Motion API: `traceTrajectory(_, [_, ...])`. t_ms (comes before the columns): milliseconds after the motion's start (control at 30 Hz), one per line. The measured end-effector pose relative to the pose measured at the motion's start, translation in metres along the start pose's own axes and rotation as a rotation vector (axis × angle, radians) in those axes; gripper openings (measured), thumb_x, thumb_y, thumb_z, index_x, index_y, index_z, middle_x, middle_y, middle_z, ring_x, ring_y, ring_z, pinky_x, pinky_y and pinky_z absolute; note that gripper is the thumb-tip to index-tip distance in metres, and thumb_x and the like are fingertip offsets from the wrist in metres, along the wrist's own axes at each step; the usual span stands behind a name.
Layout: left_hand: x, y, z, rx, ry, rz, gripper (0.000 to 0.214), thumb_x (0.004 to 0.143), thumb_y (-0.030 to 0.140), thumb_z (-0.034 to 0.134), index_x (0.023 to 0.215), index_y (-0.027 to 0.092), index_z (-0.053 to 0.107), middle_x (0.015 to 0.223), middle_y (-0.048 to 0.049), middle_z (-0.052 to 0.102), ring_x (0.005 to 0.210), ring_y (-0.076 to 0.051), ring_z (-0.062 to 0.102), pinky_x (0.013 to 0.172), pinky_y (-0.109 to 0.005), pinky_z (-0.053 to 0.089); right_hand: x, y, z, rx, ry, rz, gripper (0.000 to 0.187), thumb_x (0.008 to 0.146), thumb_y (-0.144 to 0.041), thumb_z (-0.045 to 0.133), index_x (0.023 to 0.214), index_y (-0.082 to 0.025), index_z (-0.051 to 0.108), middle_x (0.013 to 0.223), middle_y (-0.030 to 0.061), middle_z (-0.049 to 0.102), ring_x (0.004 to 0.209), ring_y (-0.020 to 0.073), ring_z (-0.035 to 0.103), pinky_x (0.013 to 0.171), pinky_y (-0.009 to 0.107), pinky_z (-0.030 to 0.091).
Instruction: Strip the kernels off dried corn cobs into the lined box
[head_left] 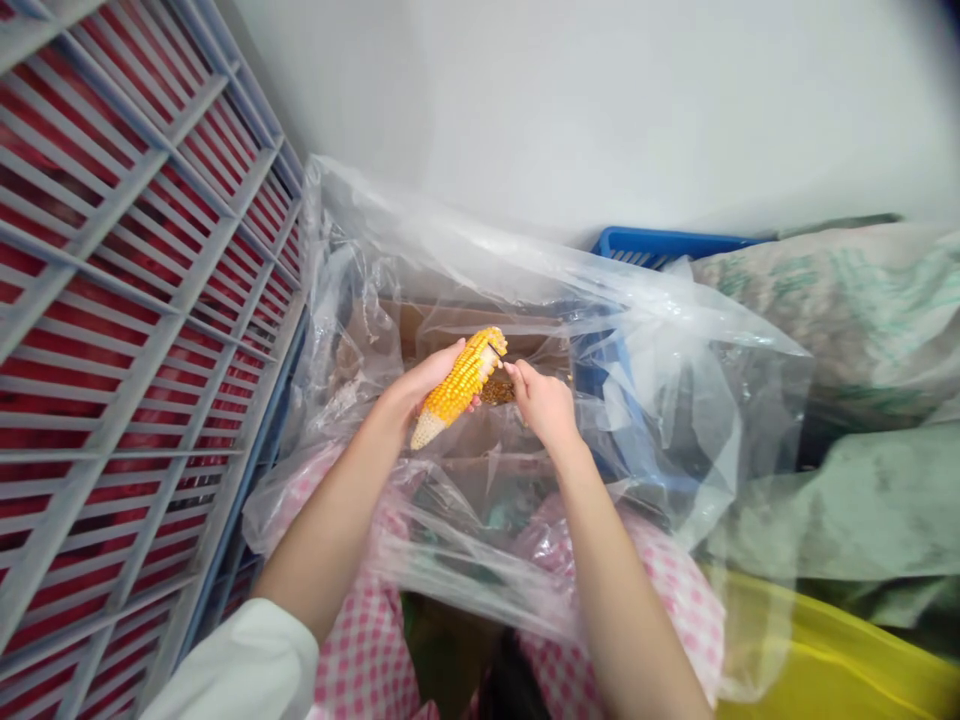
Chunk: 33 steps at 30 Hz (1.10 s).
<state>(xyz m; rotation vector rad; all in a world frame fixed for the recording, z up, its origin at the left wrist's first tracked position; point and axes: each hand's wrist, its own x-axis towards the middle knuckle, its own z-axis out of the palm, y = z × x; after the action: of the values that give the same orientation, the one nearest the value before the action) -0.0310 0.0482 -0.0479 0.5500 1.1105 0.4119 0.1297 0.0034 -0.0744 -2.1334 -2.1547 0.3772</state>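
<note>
My left hand point(433, 372) is wrapped round an ear of corn point(459, 385), which tilts with its pale bare tip low and to the left. Near its upper end a patch of kernels is gone and the whitish cob shows. My right hand point(541, 398) pinches a thin dark tool point(499, 352), whose tip lies against that bare patch; its kind is too small to make out. Below the hands, loose kernels point(496, 391) lie inside a clear plastic bag point(480, 480) that is spread open across my lap.
A grey plastic crate wall point(169, 310) with red behind its slats rises at the left. To the right are a blue basket point(675, 242), a stuffed woven sack point(847, 310) and a yellow container point(840, 650). A white wall point(562, 110) stands behind.
</note>
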Motion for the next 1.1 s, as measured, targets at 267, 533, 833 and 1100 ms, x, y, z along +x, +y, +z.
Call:
traceTrajectory(267, [-0.004,0.006,-0.011,0.028,-0.15,-0.169,0.049,0.086,0.048,0.028,0.077,0.011,0.06,0.052,-0.0084,0.059,0.038,-0.016,0.052,0.036,-0.025,0.04,0.006,0.022,0.006,0.151,0.053,-0.111,0.039,0.093,-0.043,0.024,0.085,-0.021,0.055,0.07,0.0025,0.06,0.062,0.013,0.051,0.052,0.023,0.019])
traceTrajectory(533, [-0.005,0.009,-0.004,0.008,-0.098,-0.099,0.053,0.086,0.052,0.024,0.078,0.013,0.058,0.052,-0.005,0.057,0.038,-0.016,0.053,0.036,-0.026,0.042,0.002,0.01,-0.001,0.757,0.083,-0.029,0.046,0.088,-0.052,0.027,0.061,-0.019,0.043,0.053,-0.0043,0.041,0.053,0.0091,0.04,0.054,0.02,0.028])
traceTrajectory(833, [-0.005,0.001,0.017,-0.002,-0.09,0.194,0.05,0.083,0.058,0.031,0.092,0.016,0.058,0.072,-0.0048,0.061,0.057,-0.014,0.058,0.056,-0.028,0.048,-0.021,-0.025,-0.019,1.047,0.07,0.18,0.044,0.086,-0.055,0.026,0.066,-0.02,0.045,0.051,-0.0035,0.044,0.047,0.0105,0.039,0.047,0.021,0.029])
traceTrajectory(1100, [-0.004,-0.026,0.038,0.508,0.514,0.657,0.04,0.087,0.052,0.027,0.084,0.019,0.05,0.074,-0.0016,0.055,0.073,-0.015,0.053,0.069,-0.027,0.039,-0.02,-0.029,-0.02,1.118,-0.005,0.21,0.036,0.086,-0.049,0.027,0.066,-0.022,0.038,0.052,-0.0041,0.041,0.045,0.0109,0.038,0.046,0.022,0.03])
